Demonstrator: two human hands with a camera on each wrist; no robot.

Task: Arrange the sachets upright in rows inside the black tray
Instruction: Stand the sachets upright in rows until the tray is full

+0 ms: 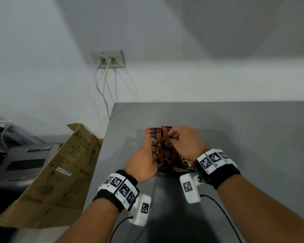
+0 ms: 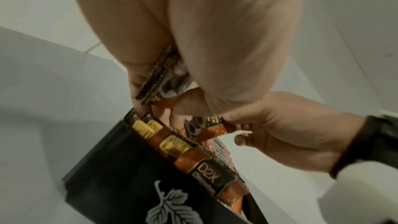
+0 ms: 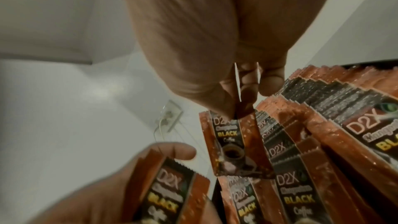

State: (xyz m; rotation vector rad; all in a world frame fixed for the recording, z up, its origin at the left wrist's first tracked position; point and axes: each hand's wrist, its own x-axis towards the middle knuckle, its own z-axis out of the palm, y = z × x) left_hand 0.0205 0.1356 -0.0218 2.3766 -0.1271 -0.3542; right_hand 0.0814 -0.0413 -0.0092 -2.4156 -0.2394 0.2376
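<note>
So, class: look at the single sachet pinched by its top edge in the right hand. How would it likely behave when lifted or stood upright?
The sachet hangs flat from the right hand, so it is probably light and fairly floppy. Its glossy film may be slippery. Being thin, it would likely tip unless leaned against the packed row in the black tray.

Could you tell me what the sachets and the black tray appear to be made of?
Sachets: apparently glossy printed plastic or foil film, judging by shiny highlights and serrated sealed edges. Black tray: matte black with a white leaf print; possibly card or plastic, the pictures leave it open.
</note>
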